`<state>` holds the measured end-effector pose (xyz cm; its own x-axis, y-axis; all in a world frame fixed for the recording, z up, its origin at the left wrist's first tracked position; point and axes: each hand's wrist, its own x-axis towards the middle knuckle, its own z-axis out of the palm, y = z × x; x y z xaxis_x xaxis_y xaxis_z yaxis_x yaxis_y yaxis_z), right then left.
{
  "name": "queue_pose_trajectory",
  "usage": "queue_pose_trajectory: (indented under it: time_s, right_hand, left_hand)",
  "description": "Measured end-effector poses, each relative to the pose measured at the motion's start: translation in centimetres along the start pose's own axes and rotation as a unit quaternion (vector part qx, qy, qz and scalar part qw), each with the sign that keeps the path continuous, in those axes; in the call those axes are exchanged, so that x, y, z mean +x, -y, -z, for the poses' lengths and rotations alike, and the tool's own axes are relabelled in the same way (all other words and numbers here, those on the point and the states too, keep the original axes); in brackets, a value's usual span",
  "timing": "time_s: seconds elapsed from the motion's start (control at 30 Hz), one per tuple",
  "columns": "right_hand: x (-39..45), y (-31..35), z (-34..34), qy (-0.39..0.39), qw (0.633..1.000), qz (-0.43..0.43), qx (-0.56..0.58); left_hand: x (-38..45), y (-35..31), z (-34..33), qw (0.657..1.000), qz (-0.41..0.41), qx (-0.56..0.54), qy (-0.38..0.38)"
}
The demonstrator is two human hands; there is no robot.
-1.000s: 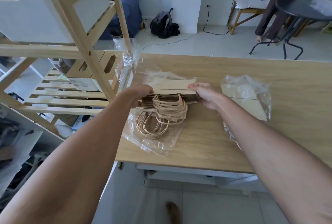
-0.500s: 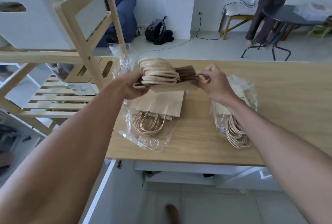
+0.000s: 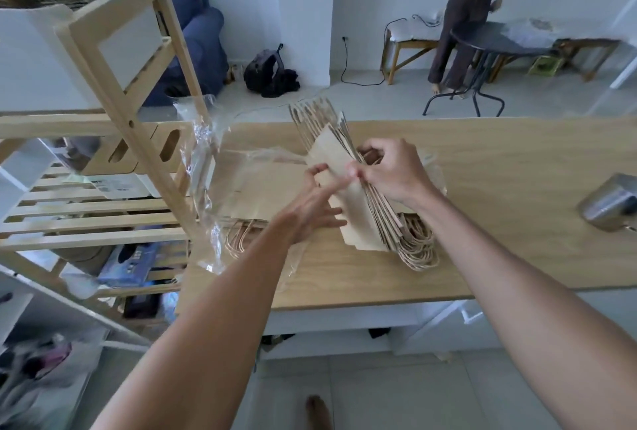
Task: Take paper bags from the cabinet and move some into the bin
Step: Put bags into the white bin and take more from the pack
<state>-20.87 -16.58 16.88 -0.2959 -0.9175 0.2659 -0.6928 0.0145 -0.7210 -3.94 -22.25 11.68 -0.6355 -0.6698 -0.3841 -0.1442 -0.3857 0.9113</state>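
Observation:
A bundle of folded brown paper bags [image 3: 358, 209] stands tilted on edge on the wooden table [image 3: 499, 167], rope handles toward me. My right hand [image 3: 393, 171] grips its top edge. My left hand [image 3: 313, 204] has its fingers spread against the front bag, thumb and fingertips at its edge. More flat paper bags [image 3: 262, 188] lie under clear plastic wrap [image 3: 203, 167] to the left. A white bin [image 3: 38, 61] holding brown bags sits on the top shelf of the wooden rack [image 3: 138, 140] at the left.
A metal object [image 3: 608, 205] rests at the table's right edge. A person stands by a round black table [image 3: 499, 40] at the back right. A dark backpack [image 3: 269, 74] and a blue seat [image 3: 200, 40] are on the floor behind. Clutter fills the rack's lower shelves.
The bundle was lifted off the wrapped pile, turned, and set down on edge to the right. My left hand let go of its end and now spreads against the front bag.

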Motion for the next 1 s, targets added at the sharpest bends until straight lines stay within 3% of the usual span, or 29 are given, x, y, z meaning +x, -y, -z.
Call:
queue_pose_trajectory:
  time_s: [0.1,0.2,0.37,0.53,0.67,0.87,1.0]
  right_hand:
    - [-0.8,-1.4,-0.5,0.000,0.997,-0.072,0.036]
    - [-1.4,-1.9,-1.0,0.016,0.983,-0.137,0.125]
    - [-2.4,-2.7,-2.6,0.186,0.916,-0.243,0.258]
    - [-3.3,-2.8,-3.8,0.167,0.910,-0.226,0.305]
    - [-3.5,-3.3,-4.3,0.165,0.883,-0.248,0.362]
    - [-3.3,-3.3,-4.4,0.147,0.898,-0.242,0.337]
    - [-3.2,-3.1,-3.8,0.100,0.965,-0.144,0.196]
  left_hand:
    - [-0.1,1.4,-1.2,0.998,0.012,0.055,0.042]
    - [0.2,1.4,-1.3,0.998,0.035,0.055,0.026]
    - [0.8,1.2,-0.1,0.998,0.003,0.047,-0.029]
    - [0.0,1.0,1.7,0.999,0.016,0.031,0.022]
    - [0.1,0.5,1.9,0.996,0.041,0.077,0.004]
    - [0.4,0.5,2.0,0.996,0.063,0.053,0.014]
    - [0.4,0.4,1.5,0.997,0.064,0.032,0.004]
